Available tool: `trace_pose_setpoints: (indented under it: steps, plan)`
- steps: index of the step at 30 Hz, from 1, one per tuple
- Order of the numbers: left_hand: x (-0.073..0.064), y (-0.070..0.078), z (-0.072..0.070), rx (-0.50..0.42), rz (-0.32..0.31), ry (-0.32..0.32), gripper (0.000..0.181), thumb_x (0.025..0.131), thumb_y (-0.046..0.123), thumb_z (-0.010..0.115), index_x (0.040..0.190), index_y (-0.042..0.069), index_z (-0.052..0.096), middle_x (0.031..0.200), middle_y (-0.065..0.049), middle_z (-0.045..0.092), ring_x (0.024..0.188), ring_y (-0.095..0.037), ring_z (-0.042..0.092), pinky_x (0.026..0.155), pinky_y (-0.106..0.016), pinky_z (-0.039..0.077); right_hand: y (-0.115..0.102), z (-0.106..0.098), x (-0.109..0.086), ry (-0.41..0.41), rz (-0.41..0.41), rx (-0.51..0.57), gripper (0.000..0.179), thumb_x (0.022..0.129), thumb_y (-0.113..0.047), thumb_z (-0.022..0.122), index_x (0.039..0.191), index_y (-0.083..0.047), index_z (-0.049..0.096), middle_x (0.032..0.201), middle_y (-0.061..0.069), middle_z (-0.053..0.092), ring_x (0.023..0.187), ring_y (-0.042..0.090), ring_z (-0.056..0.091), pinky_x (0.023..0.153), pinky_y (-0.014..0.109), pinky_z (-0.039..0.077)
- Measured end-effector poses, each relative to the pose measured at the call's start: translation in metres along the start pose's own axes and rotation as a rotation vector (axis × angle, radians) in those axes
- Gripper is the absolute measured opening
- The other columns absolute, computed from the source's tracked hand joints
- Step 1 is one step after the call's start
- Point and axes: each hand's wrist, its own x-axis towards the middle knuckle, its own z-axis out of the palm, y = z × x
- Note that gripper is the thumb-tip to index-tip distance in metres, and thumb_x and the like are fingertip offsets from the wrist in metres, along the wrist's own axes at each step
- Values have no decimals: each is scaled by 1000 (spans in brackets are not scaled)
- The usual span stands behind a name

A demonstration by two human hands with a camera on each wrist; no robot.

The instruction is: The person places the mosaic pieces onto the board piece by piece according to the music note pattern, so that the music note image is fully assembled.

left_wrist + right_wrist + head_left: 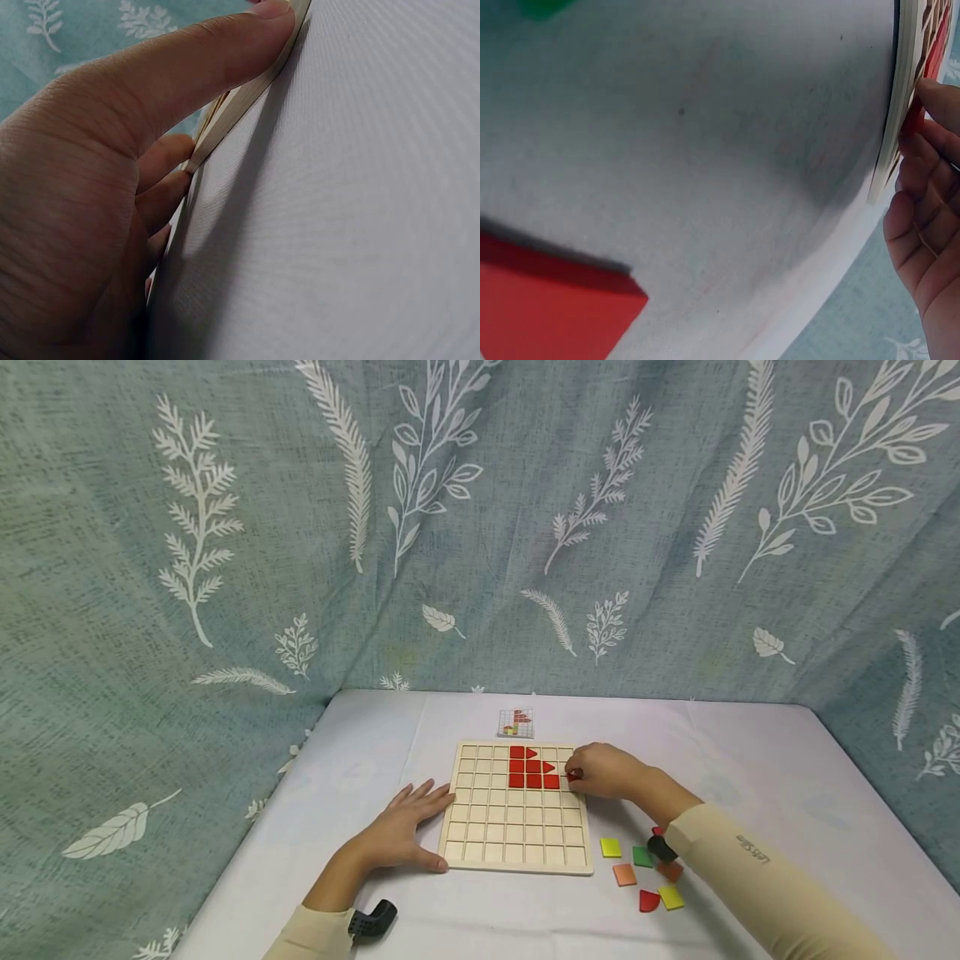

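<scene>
– Fingers of the right hand [603,770]: how set?
– Pinching a small red piece [574,774] between thumb and fingertips; confirmed in right wrist view.
– Position? Reading the clock from the head view, 12 away from the person.
– Roughly 9 o'clock from the palm, at the right edge of the wooden board [496,832]. About 3 o'clock from the end red square [552,782] of the third row, just beside it. Seated in the grid or held over it: cannot tell.
– Long axis?
– Cannot tell; mostly covered by fingertips.
– Nearer hand?
– Right, by far. As for the left hand [401,831], well apart toward 8 o'clock, with fingers spread and relaxed, touching the board's left edge; grasping nothing.
– Edges and room?
– Board rim close at 3 o'clock, red squares and triangles close at 9. Toward 6, rows of cells showing bare wood. Past the far rim, at 12, a small pattern card [515,723].
– Farther out?
– Off the board's corner at 5 o'clock, loose pieces: yellow square [611,847] nearest, then orange square [624,875], green square [642,857], rounded red piece [649,901]. Partly hidden by the right forearm: others.
</scene>
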Motion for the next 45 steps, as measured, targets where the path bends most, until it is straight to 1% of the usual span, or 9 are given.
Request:
trace_pose_setpoints:
  steps: [5, 11, 16, 19, 21, 28, 35, 42, 45]
  plan:
    - [1, 1, 0, 1, -1, -1, 115, 56, 79, 72, 150, 20, 40, 157, 6, 28, 147, -23, 13, 118, -48, 3, -2, 1, 0, 2, -25, -11, 18, 88, -26, 73, 100, -12, 74, 87, -8, 63, 74, 8, 52, 72, 32, 50]
    - [2, 3, -1, -3, -2, -8, 116, 56, 78, 72, 150, 19, 40, 157, 4, 28, 147, -24, 13, 118, -49, 3, -3, -1, -1, -25, -11, -24, 24, 87, -29, 74, 104, -12, 74, 92, -7, 64, 80, 8, 57, 76, 32, 52]
    - [3, 4, -2, 1, -5, -6, 116, 55, 79, 72, 150, 19, 40, 157, 5, 28, 147, -23, 13, 118, -48, 3, -2, -3, -4, -19, -17, -25, 19, 87, -24, 75, 100, -11, 74, 91, -5, 66, 84, 11, 61, 78, 34, 53]
    - [3, 3, -1, 7, -12, -6, 117, 55, 80, 72, 150, 20, 40, 157, 6, 28, 147, -23, 13, 118, -48, 3, -2, -2, -5, -14, -36, -11, 14, 87, -21, 74, 97, -11, 74, 90, -5, 67, 83, 12, 61, 77, 35, 53]
    - [3, 3, 0, 3, -14, -7, 116, 55, 79, 72, 150, 20, 40, 157, 6, 28, 147, -23, 13, 118, -48, 3, -2, -1, -4, -16, -38, -13, 12, 88, -21, 73, 96, -12, 74, 90, -6, 67, 82, 10, 60, 77, 33, 53]
    - [3, 4, 0, -2, -10, -10, 115, 56, 79, 72, 150, 20, 40, 157, 7, 28, 147, -22, 13, 118, -48, 3, -5, 0, -1, -19, -15, -27, 9, 89, -22, 72, 94, -14, 73, 89, -8, 66, 79, 7, 57, 76, 32, 52]
    - [2, 3, -1, -3, 2, -4, 115, 56, 79, 72, 150, 20, 40, 157, 5, 28, 147, -23, 13, 118, -49, 4, -7, 1, 1, -15, -29, -32, 7, 89, -22, 72, 89, -15, 71, 81, -9, 63, 70, 8, 51, 68, 30, 49]
    - [0, 4, -2, -5, 4, -2, 116, 56, 78, 72, 150, 19, 40, 157, 4, 28, 147, -24, 14, 117, -50, 4, -7, 4, 2, -40, 13, -22, 9, 89, -26, 72, 88, -17, 69, 80, -11, 59, 70, 8, 50, 67, 29, 48]
    - [0, 5, -3, -13, 2, -3, 116, 56, 77, 73, 150, 18, 40, 157, 3, 29, 147, -25, 14, 117, -51, 4, -6, 4, 3, -49, 25, -7, 10, 88, -26, 73, 89, -18, 69, 81, -11, 59, 72, 8, 51, 69, 30, 48]
